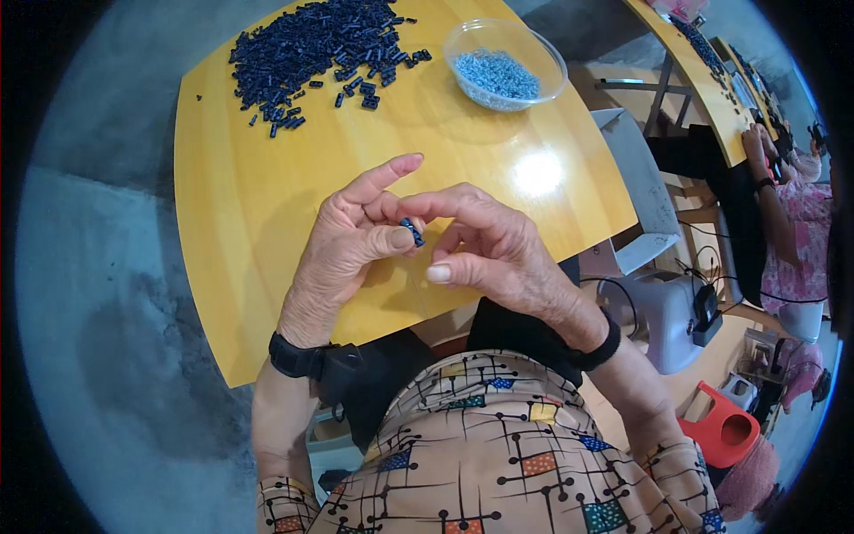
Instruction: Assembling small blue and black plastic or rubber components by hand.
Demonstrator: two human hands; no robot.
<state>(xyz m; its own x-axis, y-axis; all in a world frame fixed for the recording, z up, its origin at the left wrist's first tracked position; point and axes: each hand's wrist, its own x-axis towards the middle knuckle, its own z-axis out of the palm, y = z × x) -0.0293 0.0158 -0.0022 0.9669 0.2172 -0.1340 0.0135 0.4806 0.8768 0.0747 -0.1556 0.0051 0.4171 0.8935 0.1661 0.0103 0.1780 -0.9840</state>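
My left hand (342, 233) pinches a small dark-blue plastic block (412, 232) between thumb and fingers, above the near half of the yellow table. Its index finger points up and away. Close on the right is my right hand (487, 240), with its index fingertip at the upper end of the block. The right thumb stands apart from that finger, and its other fingers curl inward. Nothing shows between the right thumb and index finger. Farther off lies a heap of similar small dark blocks (307, 55). Beside it a clear plastic bowl (553, 87) holds many tiny shiny bits, too small to name.
The yellow table (240, 231) has rounded, bent-looking edges. A grey open box (642, 178) adjoins its right side, with a white plastic stool (654, 320) below. At the far right, a person (787, 231) sits at another table (703, 76) with dark pieces. A red plastic seat (722, 427) stands lower right.
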